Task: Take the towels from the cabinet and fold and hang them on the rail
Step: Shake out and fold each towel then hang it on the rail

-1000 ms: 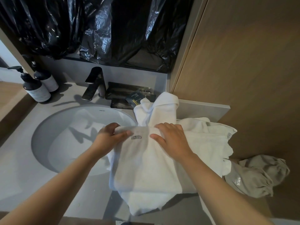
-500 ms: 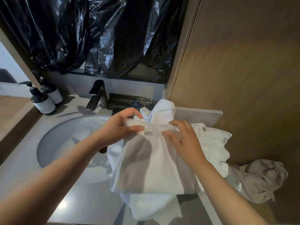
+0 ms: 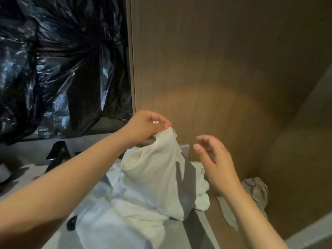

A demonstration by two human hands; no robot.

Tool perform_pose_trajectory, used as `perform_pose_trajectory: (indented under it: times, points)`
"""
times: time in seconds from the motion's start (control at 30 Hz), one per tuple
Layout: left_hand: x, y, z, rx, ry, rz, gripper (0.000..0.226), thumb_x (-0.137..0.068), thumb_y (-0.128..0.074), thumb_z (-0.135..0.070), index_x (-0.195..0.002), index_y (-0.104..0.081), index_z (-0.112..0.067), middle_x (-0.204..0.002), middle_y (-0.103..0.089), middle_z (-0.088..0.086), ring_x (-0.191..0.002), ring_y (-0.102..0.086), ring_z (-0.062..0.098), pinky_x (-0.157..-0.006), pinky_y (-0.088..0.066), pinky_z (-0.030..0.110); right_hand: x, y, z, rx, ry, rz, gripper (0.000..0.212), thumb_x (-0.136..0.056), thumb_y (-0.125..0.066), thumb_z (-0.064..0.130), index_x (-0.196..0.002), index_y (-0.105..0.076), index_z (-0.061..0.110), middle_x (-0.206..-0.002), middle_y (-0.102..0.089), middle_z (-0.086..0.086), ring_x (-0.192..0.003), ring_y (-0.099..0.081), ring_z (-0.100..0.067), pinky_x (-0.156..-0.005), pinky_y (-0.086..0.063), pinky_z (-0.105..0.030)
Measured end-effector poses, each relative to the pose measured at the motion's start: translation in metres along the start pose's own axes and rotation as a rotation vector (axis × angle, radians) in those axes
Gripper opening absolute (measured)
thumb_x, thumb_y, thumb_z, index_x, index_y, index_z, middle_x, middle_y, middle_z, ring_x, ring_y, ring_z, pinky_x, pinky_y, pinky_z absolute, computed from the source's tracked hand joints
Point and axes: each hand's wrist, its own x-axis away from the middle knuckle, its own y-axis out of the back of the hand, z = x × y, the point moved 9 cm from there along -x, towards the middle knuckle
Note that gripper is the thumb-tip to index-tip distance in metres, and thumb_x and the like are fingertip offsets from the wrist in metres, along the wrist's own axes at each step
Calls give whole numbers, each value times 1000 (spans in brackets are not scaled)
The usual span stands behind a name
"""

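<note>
My left hand is raised, and its thumb and curled fingers pinch the top corner of a folded white towel. My right hand hangs just to the right of that towel with its fingers loose and spread, holding nothing and clear of the cloth. The only holder I can make out is the grey counter below both hands. It carries a heap of white towels, which spreads from under my left forearm across to below my right wrist. A small dark round thing peeps out at the heap's near-left edge, under my left forearm, and I cannot tell what it is. The pinched towel hangs from my left fingertips in a steep slope, and its lower end rests on the heap. It is plain white and thick, with a rounded fold running down the side nearest my left hand, a small label at the lifted tip, and the shadow of my right fingers across its face. Below and to the right of my right hand, a crumpled grey cloth lies at the foot of a wooden panel that rises behind both hands. To the left of my left hand are a dark tap and, above it, black plastic sheeting.
</note>
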Motion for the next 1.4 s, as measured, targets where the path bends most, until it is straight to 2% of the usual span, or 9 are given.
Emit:
perform_pose_trajectory:
  times: [0.13,0.3,0.4,0.57,0.77,1.0,1.1,1.27,1.4]
  points:
    - [-23,-13,-45,119,0,-73,12,-90,-68,-13,-96,-77,-9,-89,-67,31,-61,-42,26,-55,-34,30,-9,45,17,1,41,-80,31,-90,-47,57,-114,-56,40,-113,-55,27,-106,-52,13,-81,-40,0]
    - [-50,-23,-102,285,-84,-165,15,-91,-62,-3,-100,-72,2,-49,-63,-3,-32,-46,2,-35,-34,11,-23,95,43,16,83,-197,28,-90,-48,57,-113,-57,42,-110,-56,30,-108,-54,9,-81,-43,-1]
    - [-58,-26,-121,312,-106,-194,13,-89,-62,-2,-93,-74,-1,-53,-66,2,-33,-48,3,-34,-34,11,-29,119,60,13,121,-249,29,-89,-48,58,-112,-58,43,-110,-57,30,-108,-54,8,-81,-43,-1]
    - [-71,-34,-129,451,-58,-227,13,-85,-66,1,-79,-74,-8,-83,-73,21,-72,-66,28,-81,-56,41,-25,149,82,10,186,-293,27,-88,-51,58,-110,-57,44,-110,-57,31,-110,-54,6,-80,-44,-1]
    - [-78,-46,-142,516,-33,-274,11,-86,-63,4,-84,-69,-4,-72,-66,14,-36,-57,9,-41,-45,15,-13,147,116,168,360,-241,48,-84,-49,69,-120,-59,40,-123,-50,27,-118,-49,-1,-85,-44,-4]
    - [-80,-51,-151,502,-40,-275,10,-89,-62,1,-90,-70,-4,-74,-66,13,-33,-52,7,-43,-46,16,-23,151,123,619,316,-305,25,-85,-61,54,-101,-57,36,-122,-47,17,-104,-44,0,-75,-35,-4]
    - [-83,-49,-147,440,-34,-238,10,-87,-64,-2,-93,-73,-3,-59,-62,10,-41,-44,17,-55,-45,24,-25,162,117,682,290,-314,18,-90,-59,47,-85,-47,35,-98,-52,18,-84,-50,-4,-66,-37,-8]
    - [-84,-50,-144,368,-110,-9,24,-85,-74,-18,-94,-72,4,-93,-67,21,-83,-54,27,-95,-53,35,-33,193,108,538,299,-362,19,-94,-59,32,-79,-50,25,-68,-53,9,-63,-51,-11,-56,-47,-34]
    - [-65,-65,-147,192,-170,330,49,-62,-90,-42,-97,-77,-11,-102,-73,3,-99,-69,14,-90,-55,27,-48,213,101,459,267,-383,16,-93,-61,30,-80,-54,24,-69,-57,6,-64,-54,-13,-59,-49,-37]
